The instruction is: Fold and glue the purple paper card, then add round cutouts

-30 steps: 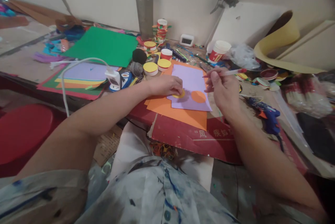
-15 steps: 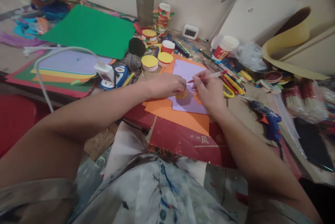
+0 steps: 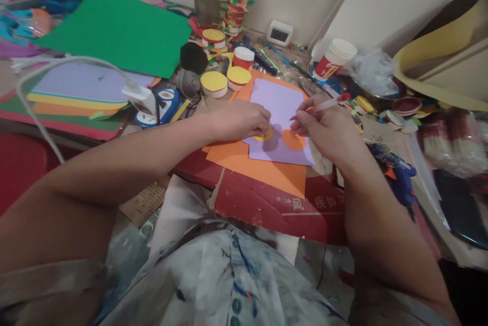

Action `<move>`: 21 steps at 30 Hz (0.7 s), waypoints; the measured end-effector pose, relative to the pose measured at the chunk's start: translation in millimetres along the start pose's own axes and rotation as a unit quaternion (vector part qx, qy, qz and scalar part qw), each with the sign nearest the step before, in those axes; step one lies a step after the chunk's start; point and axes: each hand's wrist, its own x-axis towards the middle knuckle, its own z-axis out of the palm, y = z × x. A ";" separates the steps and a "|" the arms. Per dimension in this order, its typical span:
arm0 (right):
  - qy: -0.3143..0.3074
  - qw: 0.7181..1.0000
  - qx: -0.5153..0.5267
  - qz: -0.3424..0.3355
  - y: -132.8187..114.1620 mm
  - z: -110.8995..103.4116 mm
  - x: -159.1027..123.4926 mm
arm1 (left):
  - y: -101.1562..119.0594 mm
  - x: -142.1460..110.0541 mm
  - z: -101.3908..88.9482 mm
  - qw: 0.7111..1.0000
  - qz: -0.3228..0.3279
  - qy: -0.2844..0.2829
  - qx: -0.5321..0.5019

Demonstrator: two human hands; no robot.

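A sheet of purple paper (image 3: pixel 272 97) lies over orange sheets (image 3: pixel 263 176) in front of me. My left hand (image 3: pixel 246 121) has its fingers curled together, the fingertips down on a yellow paper circle (image 3: pixel 263 137) at the sheet's left side. What sits under those fingertips is partly hidden. Over the right edge of the sheet, my right hand (image 3: pixel 328 130) grips a red pen (image 3: pixel 326 105) with a whitish barrel. Its tip points left, just above an orange circle (image 3: pixel 293 141) that lies on the purple sheet.
Two yellow-topped round boxes (image 3: pixel 214 83) and a red-and-white cup (image 3: pixel 333 61) stand behind the sheets. A glue gun (image 3: pixel 402 178) lies right, beside my forearm. Green sheet (image 3: pixel 122 31), a power strip with plug (image 3: pixel 160 107) and its cable are left. A small clock (image 3: pixel 279 33) stands at the wall.
My right hand with the pen has moved right, away from my left hand, uncovering more of the orange circle. My left hand stays on the yellow circle. The view has shifted slightly.
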 end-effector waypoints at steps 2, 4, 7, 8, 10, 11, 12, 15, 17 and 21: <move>-0.015 1.000 -0.014 -0.003 0.0 3.0 -1.5 | -0.4 -0.4 0.8 1.000 -0.003 0.005 0.001; -0.024 1.000 -0.011 -0.008 -0.4 5.6 -2.4 | -1.1 -0.6 1.6 1.000 -0.004 0.013 0.001; -0.025 1.000 0.003 -0.012 -1.4 8.6 -3.1 | -2.5 -0.4 2.5 1.000 -0.003 0.014 0.006; -0.024 1.000 0.005 -0.012 -1.6 9.5 -3.2 | -3.0 -0.3 2.7 1.000 -0.003 0.011 0.009; -0.018 1.000 0.007 -0.013 -1.6 11.3 -3.0 | -3.5 0.0 2.6 1.000 -0.002 0.004 0.015; -0.015 1.000 0.007 -0.014 -1.2 12.1 -2.7 | -3.6 0.1 2.4 1.000 -0.002 0.002 0.017; -0.013 1.000 0.007 -0.013 -0.8 12.6 -2.3 | -3.5 0.2 2.2 1.000 -0.003 0.001 0.019; -0.015 1.000 0.014 -0.006 0.4 12.1 -0.1 | -2.9 0.2 1.2 1.000 -0.003 0.005 0.022; -0.014 1.000 0.028 0.005 -0.6 9.5 1.3 | -2.9 0.4 0.9 1.000 -0.002 0.005 0.017; 0.011 0.998 0.062 0.024 -7.2 3.8 2.5 | -4.8 1.0 1.2 1.000 -0.004 -0.002 0.002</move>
